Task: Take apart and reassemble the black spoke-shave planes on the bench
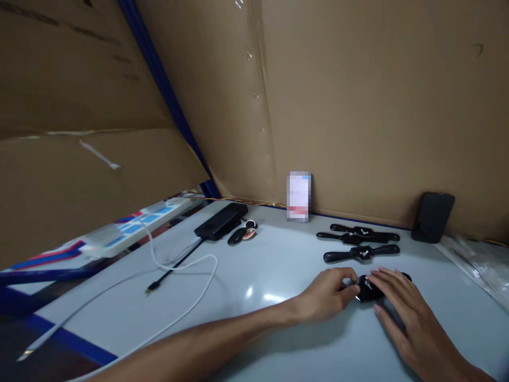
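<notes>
A black smartwatch (368, 289) lies on the white table (278, 265) between my two hands. My left hand (328, 294) curls its fingers round the watch's left end. My right hand (401, 307) rests its fingers on top of the watch's right part, fingers held together and bent slightly. Three more black watches lie just behind: one (361, 254) nearest, and two (358, 234) close to the cardboard wall.
A black phone (432, 217) leans on the cardboard wall at right. A small white card (298, 196) stands at the wall. A black power bank (221, 220), a key fob (242, 233), a white cable (175, 265) and a power strip (135, 225) lie left. Clear plastic bags (477, 260) sit far right.
</notes>
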The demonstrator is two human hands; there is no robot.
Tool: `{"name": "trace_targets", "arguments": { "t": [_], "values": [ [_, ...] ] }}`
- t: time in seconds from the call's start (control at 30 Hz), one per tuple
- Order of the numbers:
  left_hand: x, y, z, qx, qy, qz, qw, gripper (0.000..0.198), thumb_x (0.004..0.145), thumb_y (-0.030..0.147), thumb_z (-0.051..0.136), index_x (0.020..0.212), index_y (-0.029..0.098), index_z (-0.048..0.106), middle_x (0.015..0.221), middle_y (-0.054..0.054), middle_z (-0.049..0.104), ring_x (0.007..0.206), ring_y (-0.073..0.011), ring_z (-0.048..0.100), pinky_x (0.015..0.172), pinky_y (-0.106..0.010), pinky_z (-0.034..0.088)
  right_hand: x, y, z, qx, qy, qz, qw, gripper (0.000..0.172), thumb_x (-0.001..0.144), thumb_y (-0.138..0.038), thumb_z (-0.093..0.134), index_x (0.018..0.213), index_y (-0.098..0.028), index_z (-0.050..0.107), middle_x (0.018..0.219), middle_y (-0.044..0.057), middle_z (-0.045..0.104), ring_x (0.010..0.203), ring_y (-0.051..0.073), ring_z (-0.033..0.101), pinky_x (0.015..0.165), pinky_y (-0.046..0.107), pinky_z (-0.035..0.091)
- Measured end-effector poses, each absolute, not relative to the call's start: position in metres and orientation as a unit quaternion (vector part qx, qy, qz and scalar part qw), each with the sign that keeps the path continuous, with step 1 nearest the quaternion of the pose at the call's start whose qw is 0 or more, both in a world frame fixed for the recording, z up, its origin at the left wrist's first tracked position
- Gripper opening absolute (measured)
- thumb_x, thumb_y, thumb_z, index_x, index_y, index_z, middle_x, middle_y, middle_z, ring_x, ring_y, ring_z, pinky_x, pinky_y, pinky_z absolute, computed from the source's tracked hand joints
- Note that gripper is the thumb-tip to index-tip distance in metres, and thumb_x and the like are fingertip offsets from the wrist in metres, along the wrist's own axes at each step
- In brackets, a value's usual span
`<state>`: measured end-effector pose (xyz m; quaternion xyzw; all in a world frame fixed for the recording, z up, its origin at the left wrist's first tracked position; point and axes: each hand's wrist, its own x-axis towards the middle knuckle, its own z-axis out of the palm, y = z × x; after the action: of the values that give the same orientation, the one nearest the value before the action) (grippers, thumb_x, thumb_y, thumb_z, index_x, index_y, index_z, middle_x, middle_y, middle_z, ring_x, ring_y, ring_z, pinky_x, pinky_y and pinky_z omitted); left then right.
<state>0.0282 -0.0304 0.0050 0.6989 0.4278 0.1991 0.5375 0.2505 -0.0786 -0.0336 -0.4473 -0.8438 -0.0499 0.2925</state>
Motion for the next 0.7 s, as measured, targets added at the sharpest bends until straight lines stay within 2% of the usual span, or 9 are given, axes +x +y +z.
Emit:
{"name": "trace_targets", "arguments": {
  "t": [0.17, 0.33, 0.47, 0.57, 0.7],
  "values": [
    [0.028, -0.028, 0.009, 0.692, 0.423, 0.175, 0.558, 0.013, 0.099, 0.026, 0.048, 0.094, 0.018, 0.058, 0.053, 0.01, 0.042, 0.041, -0.0088, 0.036, 0.048, -0.023, 0.027, 0.247, -0.079, -0.025, -0.44, -0.846, -0.009, 0.302, 0.045, 0.101, -0.02, 0.051, 0.144, -0.03, 0.058, 0.141, 0.01, 0.064, 0.135, 0.03, 0.056, 0.107, 0.061, 0.052],
    [0.029, -0.025, 0.012, 0.698, 0.411, 0.162, 0.563, 0.012, 0.099, 0.025, 0.047, 0.09, 0.019, 0.053, 0.053, 0.011, 0.043, 0.036, -0.0084, 0.036, 0.041, -0.022, 0.028, 0.243, -0.079, -0.016, -0.417, -0.847, 0.016, 0.329, 0.036, 0.101, -0.014, 0.047, 0.124, -0.03, 0.07, 0.137, 0.01, 0.064, 0.134, 0.028, 0.055, 0.105, 0.055, 0.055],
    [0.03, -0.026, 0.011, 0.698, 0.413, 0.171, 0.56, 0.01, 0.098, 0.023, 0.048, 0.091, 0.019, 0.053, 0.053, 0.011, 0.043, 0.035, -0.0069, 0.036, 0.04, -0.02, 0.028, 0.243, -0.077, -0.017, -0.433, -0.837, 0.017, 0.334, 0.027, 0.102, -0.016, 0.049, 0.113, -0.024, 0.072, 0.134, 0.013, 0.064, 0.133, 0.029, 0.054, 0.105, 0.056, 0.054],
    [0.03, -0.027, 0.01, 0.698, 0.422, 0.172, 0.552, 0.01, 0.099, 0.022, 0.048, 0.092, 0.018, 0.055, 0.053, 0.011, 0.043, 0.035, -0.0066, 0.036, 0.04, -0.02, 0.029, 0.244, -0.076, -0.02, -0.44, -0.832, 0.009, 0.338, 0.026, 0.102, -0.018, 0.048, 0.115, -0.022, 0.07, 0.133, 0.014, 0.064, 0.131, 0.029, 0.056, 0.105, 0.057, 0.054],
    [0.029, -0.027, 0.011, 0.707, 0.415, 0.165, 0.549, 0.01, 0.099, 0.021, 0.047, 0.094, 0.017, 0.055, 0.053, 0.011, 0.044, 0.034, -0.006, 0.036, 0.04, -0.02, 0.029, 0.244, -0.075, -0.024, -0.448, -0.827, 0.008, 0.34, 0.032, 0.102, -0.02, 0.05, 0.13, -0.021, 0.066, 0.133, 0.014, 0.065, 0.128, 0.029, 0.059, 0.105, 0.057, 0.055]
  ]
}}
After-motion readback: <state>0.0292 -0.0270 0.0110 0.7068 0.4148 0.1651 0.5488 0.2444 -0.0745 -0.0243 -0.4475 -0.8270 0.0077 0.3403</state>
